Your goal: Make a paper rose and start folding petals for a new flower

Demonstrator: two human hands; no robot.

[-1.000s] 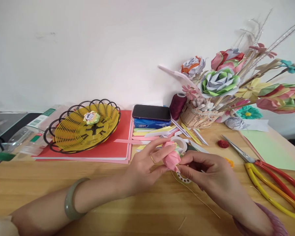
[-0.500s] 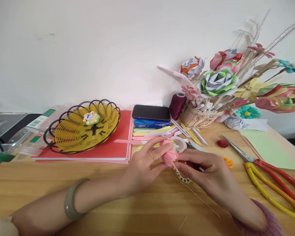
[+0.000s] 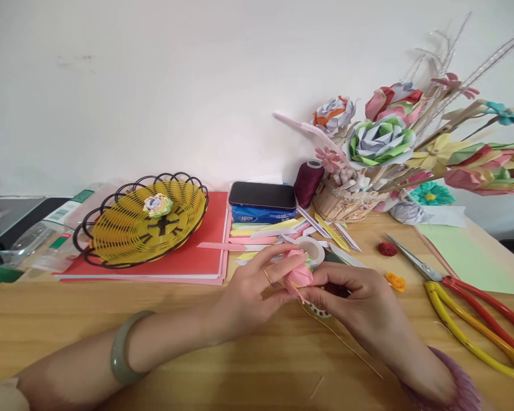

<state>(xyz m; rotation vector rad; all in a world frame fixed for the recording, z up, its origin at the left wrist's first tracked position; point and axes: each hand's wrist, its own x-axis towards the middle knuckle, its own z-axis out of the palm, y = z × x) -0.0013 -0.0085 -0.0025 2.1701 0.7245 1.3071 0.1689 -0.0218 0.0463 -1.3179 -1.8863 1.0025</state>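
Observation:
Between my two hands is a small pink paper flower (image 3: 298, 275) with a bit of green at its far side. My left hand (image 3: 257, 291), a ring on one finger, has its fingers closed around the flower's left side. The thumb and fingertips of my right hand (image 3: 351, 299) pinch its lower right edge. A thin cord (image 3: 346, 338) trails from below the flower across the table. Behind the hands stands a roll of white tape (image 3: 312, 251); a round piece with holes (image 3: 319, 310) shows partly under my right hand.
A yellow basket (image 3: 115, 228) holding a small paper flower rests on red paper (image 3: 216, 228) at left. Paper strips (image 3: 274, 229) lie before a phone (image 3: 262, 196) on a blue pack. Large scissors (image 3: 441, 279) lie at right, below a pot (image 3: 345, 205) of paper flowers.
The flower has tilted and shifted slightly right and down between my hands. Both hands keep hold of it, and the right fingers have moved a little along its edge.

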